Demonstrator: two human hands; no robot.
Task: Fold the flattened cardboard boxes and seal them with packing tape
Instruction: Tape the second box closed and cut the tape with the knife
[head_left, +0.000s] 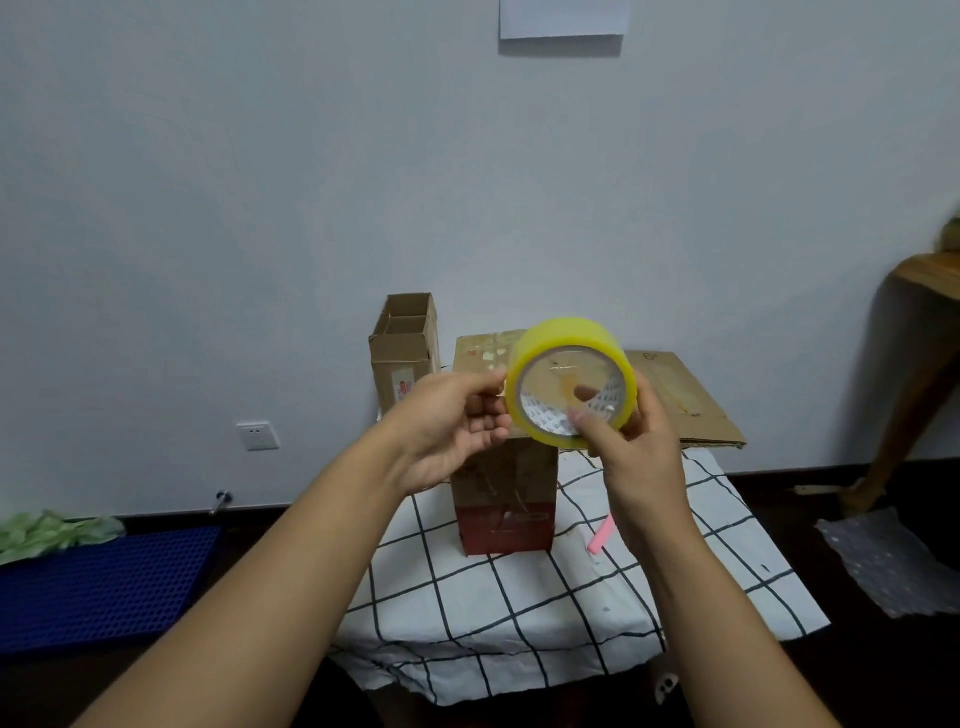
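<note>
Currently both arms raised; right hand grips tape roll, thumb in core; left hand fingers pinch roll's edge above upright box.

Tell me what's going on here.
A person holds a yellow tape roll up in both hands: the right hand grips it, the left hand picks at its edge. Below, a tall box stands on the checked cloth; flat cardboard and another open box wait behind.

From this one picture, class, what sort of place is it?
Probably a room at home, not a workshop: a checked cloth spread for work, a wall socket low on a plain wall, a wooden table.
</note>
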